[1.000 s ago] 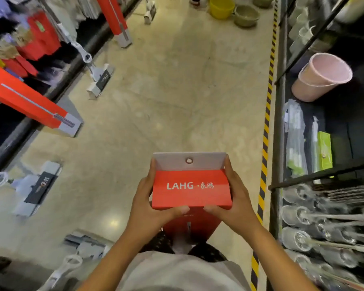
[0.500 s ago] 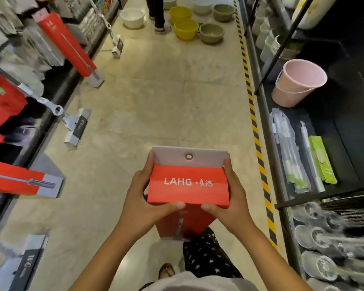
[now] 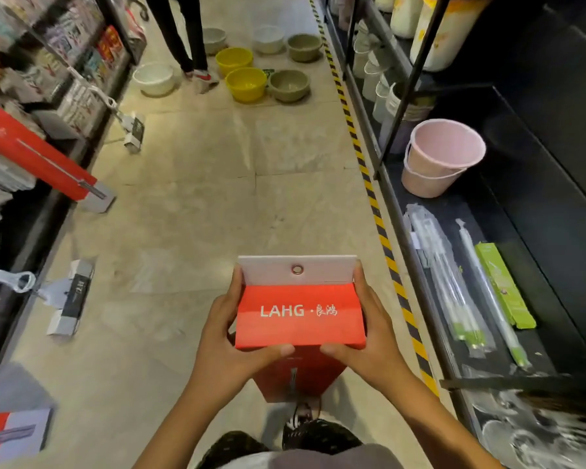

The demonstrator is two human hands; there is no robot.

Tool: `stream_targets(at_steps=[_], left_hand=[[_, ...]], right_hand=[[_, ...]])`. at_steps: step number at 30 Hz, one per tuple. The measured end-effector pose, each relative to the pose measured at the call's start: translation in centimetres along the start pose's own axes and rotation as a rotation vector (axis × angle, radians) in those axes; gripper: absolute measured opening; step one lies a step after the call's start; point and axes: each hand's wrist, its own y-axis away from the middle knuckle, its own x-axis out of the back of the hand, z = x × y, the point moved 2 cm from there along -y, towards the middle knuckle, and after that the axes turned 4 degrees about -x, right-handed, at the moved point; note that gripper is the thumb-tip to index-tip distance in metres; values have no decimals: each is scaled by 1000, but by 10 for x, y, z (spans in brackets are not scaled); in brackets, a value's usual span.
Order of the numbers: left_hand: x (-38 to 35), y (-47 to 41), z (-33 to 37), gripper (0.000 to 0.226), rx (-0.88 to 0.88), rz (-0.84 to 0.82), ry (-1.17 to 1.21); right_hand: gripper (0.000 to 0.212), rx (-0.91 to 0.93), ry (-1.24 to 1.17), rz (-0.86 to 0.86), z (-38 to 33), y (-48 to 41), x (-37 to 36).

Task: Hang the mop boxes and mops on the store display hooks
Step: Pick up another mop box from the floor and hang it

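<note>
While the left hand (image 3: 227,336) and right hand (image 3: 369,336) are clasping the mop box (image 3: 300,313) by its 9 and 3 o'clock sides, at 6 o'clock in view, it is likely handling light and stiff; this grip is leaving the 12 o'clock eyelet (image 3: 297,269) free.

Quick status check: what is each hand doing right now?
Left hand: grips the left end of the red mop box.
Right hand: grips the right end of the same box.
</note>
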Motion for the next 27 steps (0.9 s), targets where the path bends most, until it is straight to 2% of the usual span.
stream_targets(at_steps=[8,13,17,19,23,27], left_hand=[[-54,-125,9,123,-55,-117,51],[-82,-217,9,122,-72,-231,69],[-102,-303,11,103,-52,-303,164],[-107,-350,13,100,-46,-362,186],[-113,-441,23,115,-53,-436,120],[-127,-520,38,123,-117,-525,73]], right_hand=[[120,-63,45,121,10,-87,67],[118,-158,-11,223,22,-148,92],[115,-213,16,305,23,-219,107],[112,-234,25,337,24,-256,114],[118,-306,5,413,21,-325,127],[122,-296,22,506,14,-386,146]])
